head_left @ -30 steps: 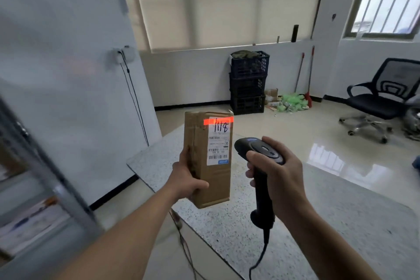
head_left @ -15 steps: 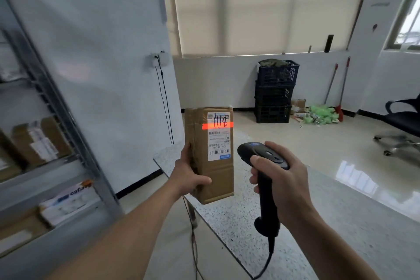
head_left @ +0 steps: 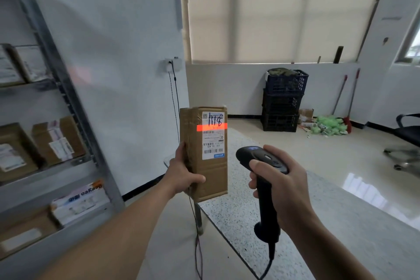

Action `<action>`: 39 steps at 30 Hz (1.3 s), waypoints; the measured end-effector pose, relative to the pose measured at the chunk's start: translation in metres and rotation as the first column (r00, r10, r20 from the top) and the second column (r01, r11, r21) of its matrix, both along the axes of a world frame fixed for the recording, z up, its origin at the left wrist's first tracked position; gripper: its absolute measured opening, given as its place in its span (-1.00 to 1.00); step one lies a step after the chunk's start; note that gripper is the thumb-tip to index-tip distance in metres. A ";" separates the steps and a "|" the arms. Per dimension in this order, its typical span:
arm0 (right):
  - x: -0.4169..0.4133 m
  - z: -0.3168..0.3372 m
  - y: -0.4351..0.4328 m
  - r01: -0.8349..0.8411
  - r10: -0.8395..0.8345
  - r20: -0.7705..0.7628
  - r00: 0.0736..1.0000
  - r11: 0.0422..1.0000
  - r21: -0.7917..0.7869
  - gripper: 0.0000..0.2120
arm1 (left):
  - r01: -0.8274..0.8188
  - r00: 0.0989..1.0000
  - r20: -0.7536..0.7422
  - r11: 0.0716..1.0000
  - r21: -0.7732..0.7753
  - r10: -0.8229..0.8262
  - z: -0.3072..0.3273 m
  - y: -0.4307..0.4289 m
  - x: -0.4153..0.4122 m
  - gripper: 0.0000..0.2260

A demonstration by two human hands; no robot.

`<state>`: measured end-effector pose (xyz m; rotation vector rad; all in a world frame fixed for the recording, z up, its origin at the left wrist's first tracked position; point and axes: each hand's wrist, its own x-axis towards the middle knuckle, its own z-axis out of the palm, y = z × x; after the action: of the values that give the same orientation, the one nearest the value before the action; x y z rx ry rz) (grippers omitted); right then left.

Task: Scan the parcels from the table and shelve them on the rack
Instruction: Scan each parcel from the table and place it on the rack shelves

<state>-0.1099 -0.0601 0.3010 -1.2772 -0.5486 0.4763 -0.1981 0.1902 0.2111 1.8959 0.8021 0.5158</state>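
Note:
My left hand [head_left: 185, 176] grips a tall brown cardboard parcel [head_left: 210, 179] upright by its lower left edge, above the table's near corner. Its white shipping label [head_left: 213, 136] faces me, marked 1118 by hand. A red scan line crosses the upper part of the label. My right hand [head_left: 285, 185] is closed around the handle of a black barcode scanner [head_left: 263, 162], whose head points at the parcel from the right. The scanner's cable hangs down below my wrist. The grey metal rack [head_left: 75, 107] stands at the left with several parcels on its shelves.
The speckled stone table [head_left: 318, 229] stretches from centre to lower right. Cables hang from a wall socket [head_left: 172, 65] down past the table corner. Stacked black crates [head_left: 283, 100], brooms, green litter and an office chair [head_left: 406, 134] stand across the glossy floor.
My view has swung left, bringing the rack and its shelves into sight. The red scan line has dropped from the label's top edge onto the label. Both hands keep their grips.

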 end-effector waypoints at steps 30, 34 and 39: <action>-0.040 0.003 0.024 -0.055 0.055 0.008 0.998 0.998 -0.026 -0.47 | -0.163 0.986 0.029 0.986 -0.043 0.164 0.018 0.051 -0.067 0.11; -0.040 0.002 0.022 -0.054 0.054 0.002 0.999 0.998 -0.017 -0.44 | -0.168 0.985 0.027 0.985 -0.045 0.169 0.021 0.051 -0.068 0.10; -0.043 0.003 0.017 -0.055 0.055 0.024 0.998 0.999 0.000 -0.44 | -0.152 0.988 0.033 0.987 -0.045 0.153 0.022 0.048 -0.067 0.09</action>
<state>-0.1527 -0.0429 0.3044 -1.2714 -0.6053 0.5066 -0.2650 0.2382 0.2336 1.7905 0.9314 0.6216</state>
